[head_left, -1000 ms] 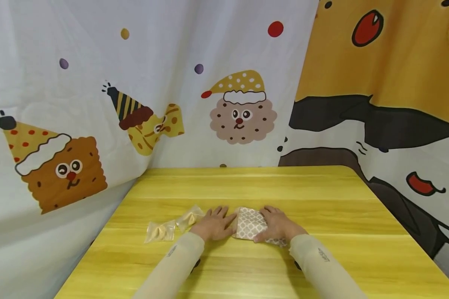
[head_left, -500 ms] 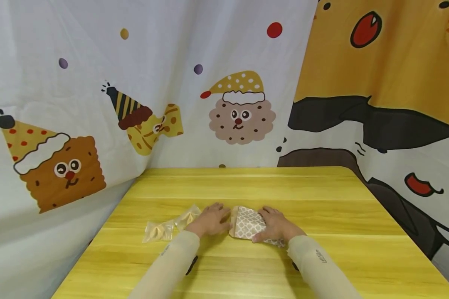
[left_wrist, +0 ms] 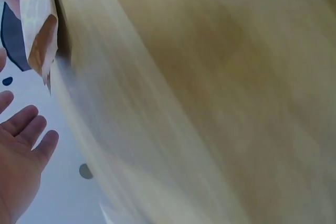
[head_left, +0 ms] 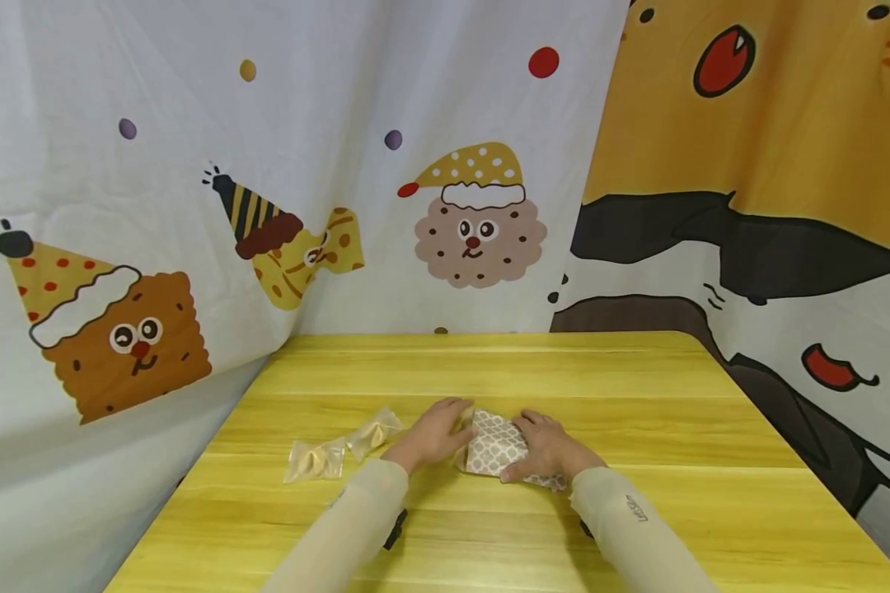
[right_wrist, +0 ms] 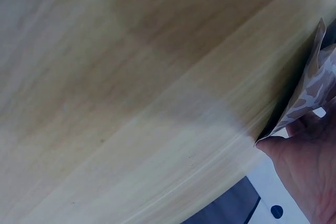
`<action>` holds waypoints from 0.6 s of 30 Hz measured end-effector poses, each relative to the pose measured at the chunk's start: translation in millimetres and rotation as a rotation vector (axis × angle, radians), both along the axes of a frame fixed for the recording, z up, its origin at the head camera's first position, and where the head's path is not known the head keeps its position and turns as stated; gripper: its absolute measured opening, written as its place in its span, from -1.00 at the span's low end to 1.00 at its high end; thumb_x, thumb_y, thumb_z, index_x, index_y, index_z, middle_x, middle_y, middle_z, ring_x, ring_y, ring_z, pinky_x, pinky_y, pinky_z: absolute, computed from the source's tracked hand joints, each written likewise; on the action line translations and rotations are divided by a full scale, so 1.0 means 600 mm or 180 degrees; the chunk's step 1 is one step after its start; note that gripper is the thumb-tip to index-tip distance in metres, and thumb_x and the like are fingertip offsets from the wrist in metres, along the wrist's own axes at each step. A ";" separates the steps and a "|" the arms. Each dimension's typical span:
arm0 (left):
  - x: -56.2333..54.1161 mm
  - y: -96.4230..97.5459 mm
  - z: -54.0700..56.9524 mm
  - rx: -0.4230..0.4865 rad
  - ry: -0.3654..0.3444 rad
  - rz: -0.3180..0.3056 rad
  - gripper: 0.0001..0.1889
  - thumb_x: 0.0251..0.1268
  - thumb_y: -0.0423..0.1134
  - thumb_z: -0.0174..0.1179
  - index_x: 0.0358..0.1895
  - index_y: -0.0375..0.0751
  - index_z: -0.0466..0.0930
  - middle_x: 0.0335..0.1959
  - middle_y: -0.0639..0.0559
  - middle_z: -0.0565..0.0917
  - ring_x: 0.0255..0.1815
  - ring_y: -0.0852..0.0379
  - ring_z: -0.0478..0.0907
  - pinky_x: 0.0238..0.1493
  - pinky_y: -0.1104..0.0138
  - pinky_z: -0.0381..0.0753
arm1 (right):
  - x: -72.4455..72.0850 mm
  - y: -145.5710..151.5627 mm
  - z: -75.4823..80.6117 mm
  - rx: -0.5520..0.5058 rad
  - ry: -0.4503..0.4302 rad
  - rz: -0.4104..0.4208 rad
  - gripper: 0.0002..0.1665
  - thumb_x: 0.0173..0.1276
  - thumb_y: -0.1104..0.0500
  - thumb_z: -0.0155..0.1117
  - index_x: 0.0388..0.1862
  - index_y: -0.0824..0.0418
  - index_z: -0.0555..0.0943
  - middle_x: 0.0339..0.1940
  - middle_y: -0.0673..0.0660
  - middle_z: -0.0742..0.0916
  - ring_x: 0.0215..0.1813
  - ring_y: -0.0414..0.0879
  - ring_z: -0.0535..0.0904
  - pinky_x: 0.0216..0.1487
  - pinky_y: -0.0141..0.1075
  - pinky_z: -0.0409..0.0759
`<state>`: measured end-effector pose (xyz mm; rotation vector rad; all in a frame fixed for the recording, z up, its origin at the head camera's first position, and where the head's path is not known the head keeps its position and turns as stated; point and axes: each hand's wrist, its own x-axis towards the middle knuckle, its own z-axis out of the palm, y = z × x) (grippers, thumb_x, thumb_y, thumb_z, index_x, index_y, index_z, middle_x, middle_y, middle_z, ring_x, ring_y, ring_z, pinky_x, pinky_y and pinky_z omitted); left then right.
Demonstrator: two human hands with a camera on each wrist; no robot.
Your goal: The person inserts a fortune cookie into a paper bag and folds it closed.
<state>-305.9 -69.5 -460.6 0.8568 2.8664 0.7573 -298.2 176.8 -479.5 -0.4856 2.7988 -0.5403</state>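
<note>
A small paper bag [head_left: 495,443] with a white and beige lattice print lies on the table in the head view. Its brown open mouth faces left, and the left wrist view shows that end of the bag [left_wrist: 39,30]. My right hand [head_left: 552,446] grips the bag by its right part, thumb on the near edge and fingers over the far side. The right wrist view has the thumb of the right hand [right_wrist: 310,163] at the bag's edge. My left hand [head_left: 432,432] is at the mouth end, fingers loosely bent; in the left wrist view the left hand [left_wrist: 21,166] holds nothing.
Two clear plastic packets, each with what looks like a fortune cookie, lie left of the left hand: one packet [head_left: 315,459] nearer, the other packet [head_left: 374,433] farther. A yellow wood-grain table [head_left: 489,371] runs back to a printed cartoon curtain [head_left: 356,99].
My left hand first drew back left from the bag's mouth, then returned right, its fingers now raised over that end. The right hand and the packets have stayed about in place.
</note>
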 end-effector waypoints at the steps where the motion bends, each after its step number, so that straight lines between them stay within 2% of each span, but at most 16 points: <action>1: 0.000 0.003 0.000 0.0061 -0.0008 0.0014 -0.40 0.53 -0.03 0.06 0.50 -0.22 0.24 0.45 -0.22 0.32 0.46 -0.17 0.22 0.45 0.00 0.18 | -0.001 0.000 -0.001 0.0008 -0.0003 -0.0001 0.38 -0.07 -0.45 0.50 0.54 0.30 0.20 0.54 0.38 0.18 0.51 0.40 0.05 0.39 0.27 0.14; 6: 0.001 0.014 -0.003 0.0358 -0.0044 0.0079 -0.44 0.49 -0.10 0.12 0.45 -0.23 0.32 0.38 -0.21 0.41 0.40 -0.16 0.32 0.40 -0.01 0.26 | -0.002 0.000 -0.002 -0.0012 0.0001 -0.0011 0.38 -0.08 -0.45 0.51 0.53 0.31 0.21 0.54 0.39 0.19 0.50 0.41 0.06 0.39 0.28 0.14; 11: 0.001 0.019 -0.011 0.0599 -0.0079 0.0036 -0.49 0.48 -0.21 0.15 0.40 -0.33 0.36 0.22 -0.26 0.53 0.23 -0.16 0.49 0.25 0.04 0.47 | 0.000 0.001 -0.003 -0.0031 -0.0020 -0.0035 0.40 -0.09 -0.47 0.50 0.54 0.30 0.20 0.54 0.38 0.18 0.50 0.40 0.04 0.39 0.29 0.12; 14: 0.000 0.019 -0.019 0.0743 -0.0188 0.0064 -0.50 0.46 -0.25 0.17 0.38 -0.39 0.37 0.08 -0.24 0.58 0.11 -0.13 0.56 0.14 0.07 0.56 | 0.000 0.001 -0.004 -0.0038 -0.0016 -0.0051 0.40 -0.09 -0.47 0.50 0.54 0.29 0.19 0.55 0.37 0.17 0.51 0.40 0.04 0.40 0.28 0.12; 18: -0.001 0.021 -0.026 0.0891 -0.0365 0.0218 -0.50 0.46 -0.25 0.18 0.37 -0.37 0.38 -0.03 -0.14 0.63 0.03 -0.05 0.58 0.12 0.08 0.55 | 0.002 0.002 -0.004 -0.0076 0.0003 -0.0048 0.40 -0.10 -0.46 0.51 0.54 0.30 0.20 0.55 0.38 0.18 0.51 0.41 0.04 0.40 0.28 0.11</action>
